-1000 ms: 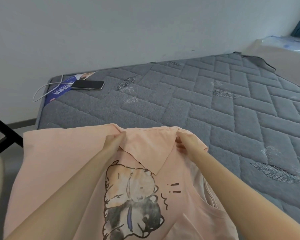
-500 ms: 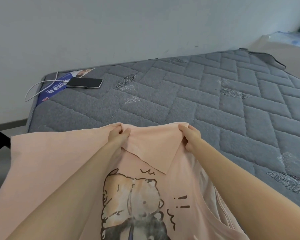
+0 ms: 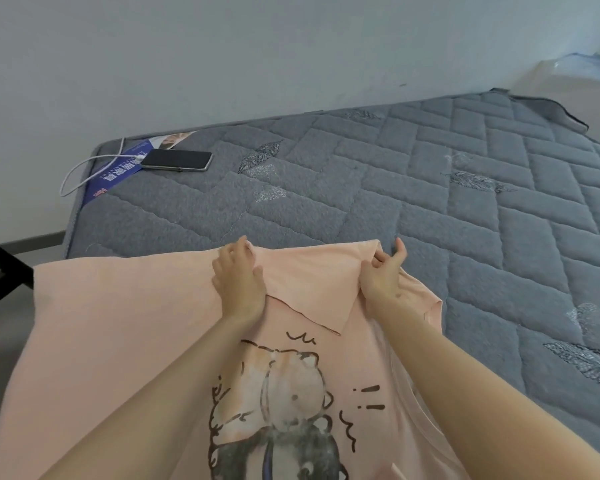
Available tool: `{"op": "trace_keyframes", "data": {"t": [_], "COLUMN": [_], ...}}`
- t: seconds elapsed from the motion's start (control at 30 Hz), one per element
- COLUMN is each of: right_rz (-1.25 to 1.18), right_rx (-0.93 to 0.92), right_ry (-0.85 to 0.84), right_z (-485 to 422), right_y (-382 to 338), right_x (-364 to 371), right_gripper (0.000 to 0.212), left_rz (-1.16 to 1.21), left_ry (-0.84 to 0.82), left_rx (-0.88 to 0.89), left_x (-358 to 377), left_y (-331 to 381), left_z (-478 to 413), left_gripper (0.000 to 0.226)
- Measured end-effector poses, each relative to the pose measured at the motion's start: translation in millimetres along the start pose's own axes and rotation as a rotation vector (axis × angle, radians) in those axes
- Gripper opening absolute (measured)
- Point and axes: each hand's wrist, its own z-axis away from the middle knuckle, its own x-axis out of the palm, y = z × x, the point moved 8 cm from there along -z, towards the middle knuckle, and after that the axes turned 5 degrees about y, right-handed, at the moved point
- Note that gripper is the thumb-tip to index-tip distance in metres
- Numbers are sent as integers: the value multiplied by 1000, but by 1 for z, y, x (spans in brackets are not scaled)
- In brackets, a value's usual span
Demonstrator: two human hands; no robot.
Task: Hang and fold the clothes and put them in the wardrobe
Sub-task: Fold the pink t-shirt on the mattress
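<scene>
Mattress (image 3: 378, 202), grey and quilted, fills the room's right side below a pale wall (image 3: 222, 46); a phone (image 3: 176, 160) with a white cable (image 3: 84, 171) lies at its far left corner. The pink T-shirt (image 3: 118, 341) is spread over the near edge. Left hand (image 3: 238, 282) presses flat and the right hand (image 3: 383, 277) pinches a folded flap (image 3: 312, 289). Since half a second ago, the hands have spread wider along that fold.
</scene>
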Motion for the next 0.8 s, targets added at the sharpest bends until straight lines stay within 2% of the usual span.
{"op": "trace_keyframes", "data": {"t": [0.03,0.1,0.17,0.23,0.33,0.43,0.53,0.63,0.8], "right_rz": [77,197,280,553,844,994,1013,1028,1055], "right_rx": [-63,-303,-588,-752,-716,-677,-685,-686,-591], "right_ry": [76,150,27,-149,-281,-248,-181,-158,-291], "right_z": [13,45,70,81,67,43,35,34,29], "right_y": [-7,-21,-27,-20,-6,1,1,4,8], "right_x": [-5,-8,6,22,16,-8,-17,-15,-14], "right_gripper": [70,61,46,41,46,57,64,65,64], "left_rz": [-15,-19,-136,-334,-441,-451,-456,-461,-429], "left_ry": [14,-85,-266,-364,-393,-414,-387,-441,-593], "left_rx": [194,500,521,445,331,234,176,142,119], "left_x": [-4,3,23,40,41,39,34,36,28], "left_y": [17,43,46,31,11,-3,-9,-13,-19], "left_z": [10,33,49,56,57,46,33,27,42], "left_gripper": [42,43,48,52,67,70,80,86,75]}}
